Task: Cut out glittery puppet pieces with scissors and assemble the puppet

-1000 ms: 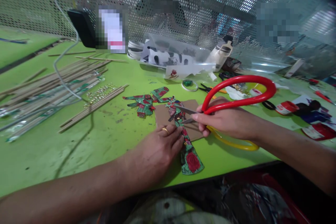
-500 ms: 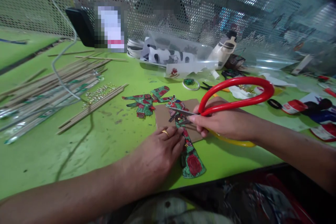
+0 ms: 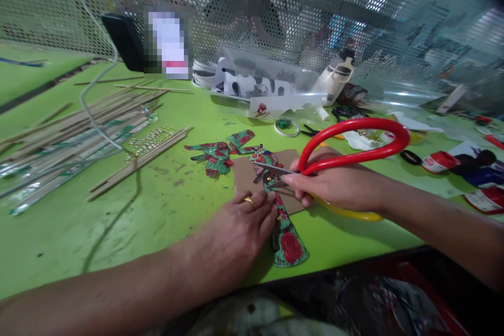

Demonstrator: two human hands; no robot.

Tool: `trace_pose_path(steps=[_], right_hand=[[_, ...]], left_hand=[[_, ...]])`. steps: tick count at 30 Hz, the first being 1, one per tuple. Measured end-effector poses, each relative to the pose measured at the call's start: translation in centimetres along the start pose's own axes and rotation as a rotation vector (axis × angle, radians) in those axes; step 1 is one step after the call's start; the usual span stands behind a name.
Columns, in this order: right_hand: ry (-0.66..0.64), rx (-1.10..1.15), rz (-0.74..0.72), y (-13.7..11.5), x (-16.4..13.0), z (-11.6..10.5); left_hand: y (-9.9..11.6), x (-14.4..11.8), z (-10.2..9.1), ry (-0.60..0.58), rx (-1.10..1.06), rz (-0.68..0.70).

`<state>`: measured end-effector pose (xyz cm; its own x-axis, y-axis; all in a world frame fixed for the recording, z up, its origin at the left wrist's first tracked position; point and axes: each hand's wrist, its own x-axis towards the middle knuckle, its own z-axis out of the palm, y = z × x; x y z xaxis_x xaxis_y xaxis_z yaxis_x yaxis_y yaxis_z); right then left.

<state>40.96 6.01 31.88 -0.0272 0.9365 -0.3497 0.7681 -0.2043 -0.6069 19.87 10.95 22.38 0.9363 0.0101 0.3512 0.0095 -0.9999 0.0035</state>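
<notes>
In my right hand (image 3: 326, 181) is a pair of scissors (image 3: 354, 161) with one red and one yellow handle loop. Their blades are parted and point left over the upper part of a green-and-red cut-out figure (image 3: 292, 247). My left hand (image 3: 246, 220), a gold ring on one finger, presses the figure down with bent fingers held together. The figure's middle is partly hidden by those fingers. Under its upper part lies a square of brown cardboard (image 3: 289, 160). Several loose cut-out pieces (image 3: 216, 160) in the same pattern lie to the left of the cardboard.
Thin wooden sticks (image 3: 145, 160), some in plastic sleeves, lie at left beside gold beads (image 3: 151, 139). A phone (image 3: 167, 42) leans at the back, near a clear plastic tray (image 3: 232, 95) and a white bottle (image 3: 334, 81). Pliers (image 3: 315, 131) and red-and-white jars (image 3: 441, 161) sit to the right.
The camera view has shifted very slightly. Both hands, the scissors and the cut-out figure keep nearly the same positions.
</notes>
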Motion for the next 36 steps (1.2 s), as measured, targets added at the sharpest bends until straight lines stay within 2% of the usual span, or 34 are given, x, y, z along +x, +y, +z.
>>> trace_pose_path(steps=[2,8,14,19,22,31,36], right_hand=[[-0.009,-0.003,0.008,-0.1,0.2,-0.1],[-0.059,-0.088,0.174,-1.4,0.6,-0.6],[0.031,-0.150,0.147,-2.3,0.3,-0.5],[0.070,-0.142,0.088,-1.6,-0.1,-0.5],[0.101,-0.129,0.115,-1.3,-0.3,-0.7],[0.040,-0.111,0.082,-1.4,-0.8,-0.7],[0.040,-0.093,0.071,-0.6,-0.6,-0.5]], left_hand=[[0.0,0.0,0.0,-0.010,0.003,0.001],[-0.1,-0.1,-0.1,-0.017,-0.006,-0.001],[-0.2,-0.1,-0.1,-0.042,-0.019,0.001],[-0.3,-0.2,0.0,-0.052,-0.003,0.007],[-0.3,-0.2,0.0,-0.055,0.009,0.014],[-0.2,-0.1,0.0,-0.046,0.012,0.002],[-0.2,-0.1,-0.1,-0.035,-0.009,-0.002]])
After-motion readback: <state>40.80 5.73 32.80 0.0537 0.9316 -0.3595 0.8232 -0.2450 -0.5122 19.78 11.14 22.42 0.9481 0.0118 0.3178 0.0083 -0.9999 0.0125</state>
